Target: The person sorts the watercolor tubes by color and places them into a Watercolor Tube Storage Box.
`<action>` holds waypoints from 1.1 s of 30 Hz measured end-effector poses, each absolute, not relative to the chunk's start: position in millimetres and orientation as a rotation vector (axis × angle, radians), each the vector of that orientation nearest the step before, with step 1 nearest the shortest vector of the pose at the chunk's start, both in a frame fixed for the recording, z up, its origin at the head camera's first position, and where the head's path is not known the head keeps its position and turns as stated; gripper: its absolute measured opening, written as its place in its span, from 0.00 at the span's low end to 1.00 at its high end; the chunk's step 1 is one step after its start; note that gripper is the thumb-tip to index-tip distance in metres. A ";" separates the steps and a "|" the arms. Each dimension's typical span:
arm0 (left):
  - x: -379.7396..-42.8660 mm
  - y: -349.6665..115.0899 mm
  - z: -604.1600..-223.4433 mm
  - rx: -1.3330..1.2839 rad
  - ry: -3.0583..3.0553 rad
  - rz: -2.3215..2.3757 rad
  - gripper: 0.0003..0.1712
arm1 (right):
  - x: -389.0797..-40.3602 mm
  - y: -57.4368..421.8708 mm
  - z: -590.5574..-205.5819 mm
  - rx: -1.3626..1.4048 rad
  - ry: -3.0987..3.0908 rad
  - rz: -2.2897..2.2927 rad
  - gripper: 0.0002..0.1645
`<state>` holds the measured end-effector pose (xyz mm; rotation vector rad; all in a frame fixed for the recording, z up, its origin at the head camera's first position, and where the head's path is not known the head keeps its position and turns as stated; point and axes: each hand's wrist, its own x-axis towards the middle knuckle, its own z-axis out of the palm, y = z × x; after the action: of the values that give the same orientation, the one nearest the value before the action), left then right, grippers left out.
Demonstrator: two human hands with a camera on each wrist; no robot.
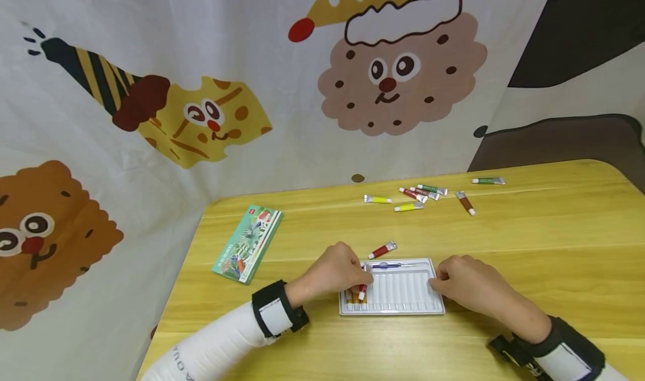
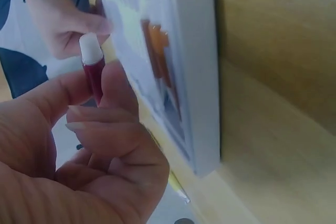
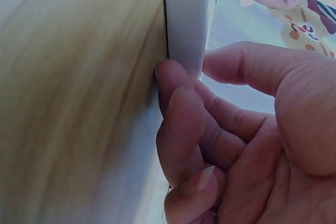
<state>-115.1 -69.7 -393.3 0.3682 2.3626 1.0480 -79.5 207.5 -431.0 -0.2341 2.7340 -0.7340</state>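
Over the left end of the white plastic tray (image 1: 403, 314), my left hand (image 1: 330, 272) pinches a small red paint tube (image 2: 93, 74) with a white cap between thumb and forefinger. The cap points toward the front in the head view. Brown and orange paint tubes (image 2: 160, 51) lie in the tray's left slots, partly hidden by the hand. Along the tray's back groove lies a thin brush (image 1: 386, 266) with a blue-purple part. My right hand (image 1: 468, 284) grips the tray's right edge, thumb on the rim and a finger against the side wall.
Just behind the tray lies another red tube (image 1: 383, 250). Several loose tubes, among them a yellow tube (image 1: 378, 200) and a brown tube (image 1: 466, 203), are scattered toward the back edge. A green printed box (image 1: 248, 244) lies at the left. A patterned curtain (image 1: 282, 162) hangs behind the table.
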 end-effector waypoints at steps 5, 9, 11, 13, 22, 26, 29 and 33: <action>-111.9 -67.0 -399.7 0.393 2.363 0.969 0.22 | -79.7 208.0 -430.8 -0.242 2.733 -0.731 0.17; -110.9 -64.5 -404.2 0.418 2.373 0.904 0.22 | -80.2 208.3 -431.7 -0.246 2.736 -0.726 0.18; -111.0 -62.8 -405.4 0.428 2.382 0.864 0.23 | -80.2 208.3 -432.1 -0.246 2.738 -0.726 0.18; -111.5 -61.0 -405.9 0.439 2.390 0.822 0.23 | -80.2 208.3 -432.2 -0.244 2.741 -0.724 0.18; -116.5 -56.2 -407.8 0.458 2.383 0.766 0.22 | -79.9 208.0 -432.6 -0.234 2.723 -0.739 0.18; -117.1 -53.9 -409.0 0.472 2.377 0.747 0.23 | -80.0 208.1 -432.9 -0.235 2.721 -0.749 0.18; -117.2 -53.1 -409.1 0.479 2.373 0.753 0.23 | -79.7 208.3 -432.9 -0.235 2.724 -0.746 0.18; -116.2 -54.7 -407.3 0.464 2.366 0.788 0.23 | -79.8 208.8 -433.5 -0.228 2.728 -0.737 0.18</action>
<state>-116.2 -54.7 -407.3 0.4641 2.3659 0.7881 -79.8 208.8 -433.5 -0.2281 2.7280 -0.7368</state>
